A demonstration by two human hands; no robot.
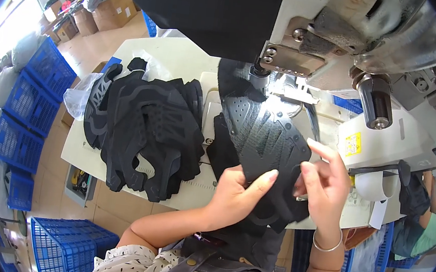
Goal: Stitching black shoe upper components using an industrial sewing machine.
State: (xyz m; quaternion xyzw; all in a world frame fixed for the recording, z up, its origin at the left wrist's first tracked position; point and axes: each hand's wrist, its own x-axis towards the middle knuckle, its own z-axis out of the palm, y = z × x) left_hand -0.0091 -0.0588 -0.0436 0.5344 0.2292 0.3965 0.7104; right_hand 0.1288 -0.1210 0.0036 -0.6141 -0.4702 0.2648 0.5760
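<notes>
Guide smoothly the glossy black perforated panel [265, 147] lying below the silver metal presser foot [259, 78], pinched in the left hand [235, 197]; steady its edge with the right hand [326, 187], cannot tell whether gripping.

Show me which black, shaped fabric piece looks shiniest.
The ridged black piece by the left hand: light glints off it; the black fabric pile farther left looks matte.
</notes>
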